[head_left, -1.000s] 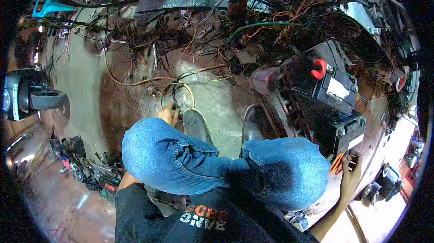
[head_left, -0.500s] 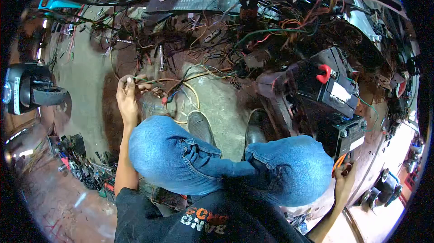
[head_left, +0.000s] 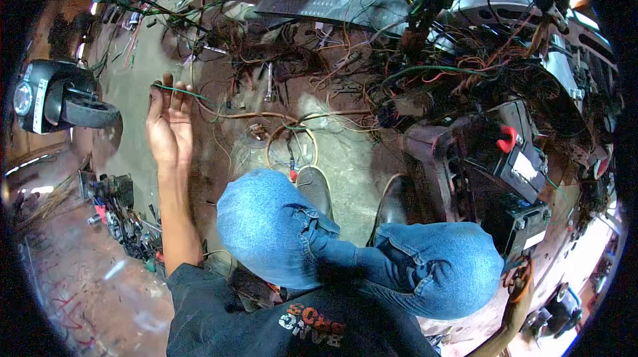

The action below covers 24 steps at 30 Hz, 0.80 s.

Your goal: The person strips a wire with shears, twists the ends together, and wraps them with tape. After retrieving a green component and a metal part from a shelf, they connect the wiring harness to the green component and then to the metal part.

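Note:
My left hand (head_left: pixel 171 128) is raised at the left, palm up, pinching the end of a thin green wire (head_left: pixel 183 90) between thumb and fingers. That wire runs right to a brown-sheathed cable bundle (head_left: pixel 249 116) on the floor. A loop of tan cable (head_left: pixel 315 148) lies by my left shoe, with a small red-and-black connector (head_left: pixel 292 174) at its lower end. Low at the right, beside my knee, my right hand (head_left: pixel 515 300) is closed around an orange-handled tool (head_left: pixel 526 284), possibly pliers; its working end is hard to make out.
Black batteries (head_left: pixel 522 227) stand at my right, one with a red clamp (head_left: pixel 507 139). Tangled wires (head_left: pixel 458 75) spread across the far side. A wrench (head_left: pixel 269 83) lies on the floor. Several tools (head_left: pixel 126 227) sit at the left, near a wheeled vehicle (head_left: pixel 90 110).
My left hand has moved left and up, drawing the green wire outward with its palm turned up. My right hand has shifted slightly lower with the orange-handled tool. The camera view has turned a little.

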Available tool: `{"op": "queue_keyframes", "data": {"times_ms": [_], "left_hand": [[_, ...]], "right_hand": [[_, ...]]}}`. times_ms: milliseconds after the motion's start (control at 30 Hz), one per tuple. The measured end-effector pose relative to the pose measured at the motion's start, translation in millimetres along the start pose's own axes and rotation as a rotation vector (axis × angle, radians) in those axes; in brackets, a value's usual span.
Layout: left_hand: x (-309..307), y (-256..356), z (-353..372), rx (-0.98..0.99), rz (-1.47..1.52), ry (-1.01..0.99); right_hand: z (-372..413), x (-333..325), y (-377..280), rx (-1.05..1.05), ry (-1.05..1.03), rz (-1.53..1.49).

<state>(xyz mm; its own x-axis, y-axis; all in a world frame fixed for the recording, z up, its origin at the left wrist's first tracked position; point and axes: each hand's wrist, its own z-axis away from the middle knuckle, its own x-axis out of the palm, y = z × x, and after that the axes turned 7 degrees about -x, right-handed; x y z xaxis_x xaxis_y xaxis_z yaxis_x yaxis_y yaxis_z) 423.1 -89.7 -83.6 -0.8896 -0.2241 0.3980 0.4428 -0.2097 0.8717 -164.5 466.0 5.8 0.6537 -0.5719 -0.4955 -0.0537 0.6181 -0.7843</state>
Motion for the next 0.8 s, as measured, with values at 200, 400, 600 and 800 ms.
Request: {"op": "queue_keyframes", "data": {"times_ms": [200,400,600,800], "left_hand": [[4,31,3,0.137,-0.082,-0.066],[27,60,18,0.11,-0.068,0.007],[47,77,53,0.194,-0.777,-0.019],[57,75,78,0.228,-1.046,-0.053]], "right_hand": [[-11,-42,9,-0.118,0.064,0.171],[-29,-87,36,-0.168,0.147,-0.153],[-60,-162,16,-0.283,-0.044,-0.109],[-67,-125,-41,-0.41,-0.019,-0.025]]}}
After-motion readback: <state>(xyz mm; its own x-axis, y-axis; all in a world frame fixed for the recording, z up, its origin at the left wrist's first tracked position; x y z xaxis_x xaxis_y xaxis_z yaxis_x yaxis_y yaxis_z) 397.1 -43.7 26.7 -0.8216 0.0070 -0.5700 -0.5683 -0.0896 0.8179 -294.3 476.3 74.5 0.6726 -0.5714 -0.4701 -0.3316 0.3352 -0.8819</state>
